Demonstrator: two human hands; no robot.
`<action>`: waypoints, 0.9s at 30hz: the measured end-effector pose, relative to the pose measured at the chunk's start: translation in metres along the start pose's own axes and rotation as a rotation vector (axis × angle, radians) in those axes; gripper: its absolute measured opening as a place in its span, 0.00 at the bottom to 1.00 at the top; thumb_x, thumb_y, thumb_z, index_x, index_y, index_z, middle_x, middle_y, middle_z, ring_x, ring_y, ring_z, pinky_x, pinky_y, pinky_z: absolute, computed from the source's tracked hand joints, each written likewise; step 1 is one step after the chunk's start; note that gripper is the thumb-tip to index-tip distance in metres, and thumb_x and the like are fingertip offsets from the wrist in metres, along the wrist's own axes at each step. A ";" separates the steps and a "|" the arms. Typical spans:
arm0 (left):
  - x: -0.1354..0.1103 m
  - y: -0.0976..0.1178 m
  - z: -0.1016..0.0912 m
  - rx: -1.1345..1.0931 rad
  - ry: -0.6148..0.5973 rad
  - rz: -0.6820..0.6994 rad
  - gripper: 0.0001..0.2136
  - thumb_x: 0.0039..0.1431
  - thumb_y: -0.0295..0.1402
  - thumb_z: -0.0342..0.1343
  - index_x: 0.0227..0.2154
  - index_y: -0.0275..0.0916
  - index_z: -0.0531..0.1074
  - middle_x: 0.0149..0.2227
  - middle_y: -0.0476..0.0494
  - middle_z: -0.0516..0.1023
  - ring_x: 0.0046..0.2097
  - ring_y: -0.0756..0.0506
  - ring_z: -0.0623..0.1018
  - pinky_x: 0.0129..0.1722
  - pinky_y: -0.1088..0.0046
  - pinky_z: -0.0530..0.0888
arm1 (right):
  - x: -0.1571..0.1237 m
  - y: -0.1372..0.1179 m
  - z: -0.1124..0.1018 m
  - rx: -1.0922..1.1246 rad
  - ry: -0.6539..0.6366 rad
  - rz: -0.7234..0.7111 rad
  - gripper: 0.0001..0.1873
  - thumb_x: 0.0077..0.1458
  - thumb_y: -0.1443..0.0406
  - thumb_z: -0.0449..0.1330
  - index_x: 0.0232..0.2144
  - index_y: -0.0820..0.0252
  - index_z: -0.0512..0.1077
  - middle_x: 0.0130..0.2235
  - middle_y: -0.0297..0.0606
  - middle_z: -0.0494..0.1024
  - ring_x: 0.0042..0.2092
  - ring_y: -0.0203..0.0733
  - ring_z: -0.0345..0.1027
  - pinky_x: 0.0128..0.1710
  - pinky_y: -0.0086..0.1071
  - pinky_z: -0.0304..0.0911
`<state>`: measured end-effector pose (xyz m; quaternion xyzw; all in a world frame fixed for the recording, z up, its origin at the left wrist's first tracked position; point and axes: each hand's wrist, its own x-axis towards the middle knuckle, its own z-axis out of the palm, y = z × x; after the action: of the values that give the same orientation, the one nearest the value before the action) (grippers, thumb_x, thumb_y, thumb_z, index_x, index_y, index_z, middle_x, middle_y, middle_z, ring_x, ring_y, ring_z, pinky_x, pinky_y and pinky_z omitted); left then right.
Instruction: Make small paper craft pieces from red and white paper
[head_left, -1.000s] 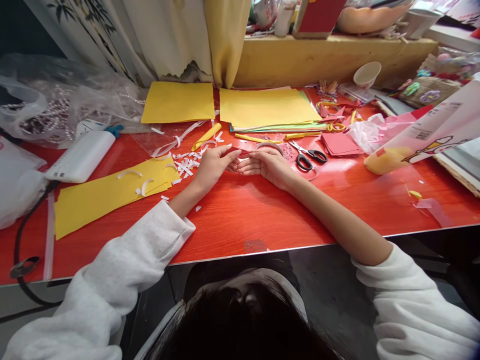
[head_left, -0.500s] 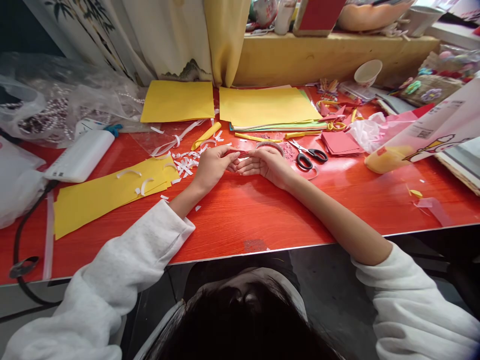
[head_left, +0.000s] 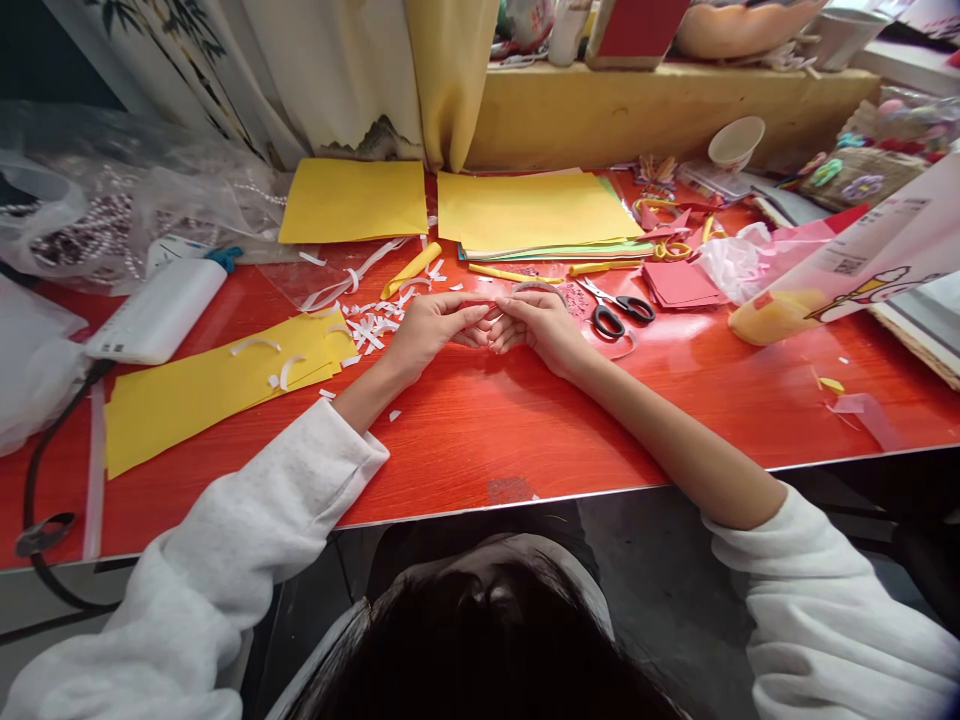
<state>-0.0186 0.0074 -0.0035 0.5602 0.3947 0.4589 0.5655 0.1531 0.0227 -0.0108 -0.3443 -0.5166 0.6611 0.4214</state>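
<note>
Our left hand (head_left: pixel 429 328) and right hand (head_left: pixel 541 325) meet fingertip to fingertip low over the red table (head_left: pixel 525 430). Both pinch a small piece too hidden to identify, between the white paper scraps (head_left: pixel 371 330) and the black-handled scissors (head_left: pixel 619 312).

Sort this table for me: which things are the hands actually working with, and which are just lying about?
In use: left hand and right hand, pinched together over something small and hidden; tape ring just behind the right hand.
Lying about: black-handled scissors, yellow sheets, white paper scraps, white box, paper cup.
</note>
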 end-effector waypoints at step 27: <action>0.000 0.006 0.000 0.085 -0.017 0.137 0.14 0.55 0.40 0.58 0.41 0.39 0.76 0.34 0.48 0.75 0.32 0.53 0.71 0.33 0.80 0.69 | -0.004 -0.006 0.003 -0.036 -0.081 -0.014 0.10 0.49 0.59 0.63 0.26 0.60 0.69 0.23 0.29 0.68 0.24 0.30 0.63 0.25 0.24 0.65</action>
<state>-0.0188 0.0068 0.0021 0.6134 0.3698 0.4744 0.5119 0.1536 0.0186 -0.0045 -0.3214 -0.5475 0.6621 0.3983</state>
